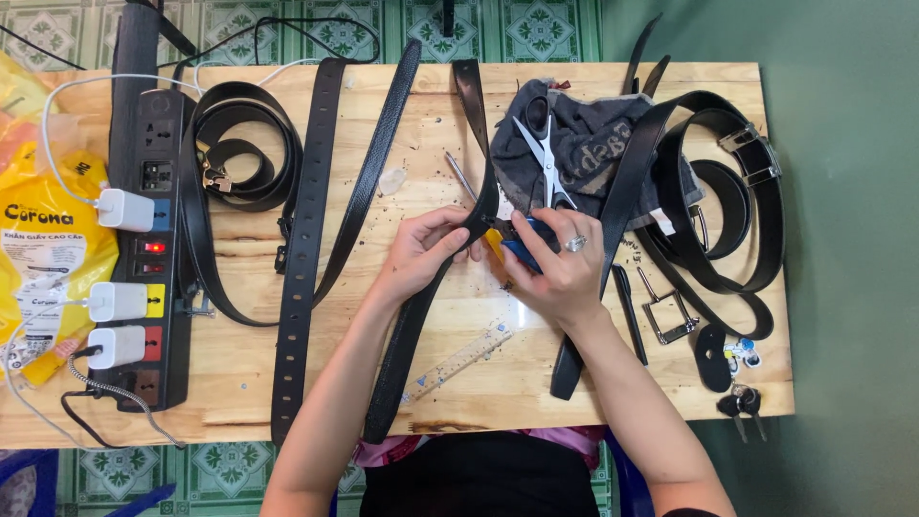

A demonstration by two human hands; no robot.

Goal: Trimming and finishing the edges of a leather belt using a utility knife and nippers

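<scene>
My left hand (426, 251) pinches a long black leather belt (414, 330) that runs from the table's far edge down to the near edge. My right hand (560, 268), with a ring on one finger, grips a small tool with blue and yellow handles (517, 253) pressed against the belt right beside my left fingers. The tool's working end is hidden between the hands.
Scissors (546, 158) lie on a dark cloth (584, 144) just beyond the hands. Several black belts (306, 249), a metal buckle (667, 316), a clear ruler (459, 362) and keys (742, 402) lie on the wooden table (517, 402). A black power strip (153, 249) with white chargers sits at left.
</scene>
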